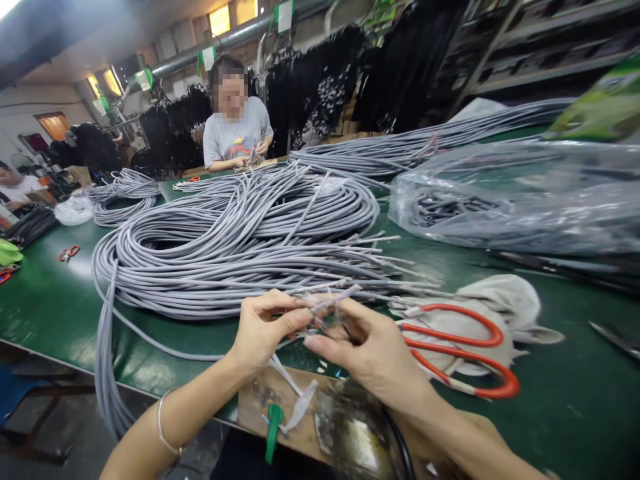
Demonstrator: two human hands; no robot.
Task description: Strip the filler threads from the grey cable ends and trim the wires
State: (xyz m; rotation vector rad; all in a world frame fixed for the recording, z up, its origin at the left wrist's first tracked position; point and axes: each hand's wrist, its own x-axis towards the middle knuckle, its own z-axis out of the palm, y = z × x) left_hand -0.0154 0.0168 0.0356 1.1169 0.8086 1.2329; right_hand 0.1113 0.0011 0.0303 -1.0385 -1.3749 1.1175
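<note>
My left hand [263, 327] and my right hand [367, 350] meet just above the near edge of the green table [45, 307]. Both pinch the stripped end of a grey cable [327, 303] between fingertips. The cable end is blurred, so its fine wires are hard to make out. It belongs to a big coiled bundle of grey cables [225, 240] lying right behind my hands, with several stripped ends pointing right. Red-handled scissors [465, 350] rest on a pale cloth [505, 303] just right of my right hand.
A clear plastic bag of cables [520, 197] lies at the right. More cable bundles [125, 193] stretch across the far side. A person in a grey shirt [235, 137] works opposite. Small red scissors [68, 253] lie at left. A worn wooden block [310, 413] sits at the near edge.
</note>
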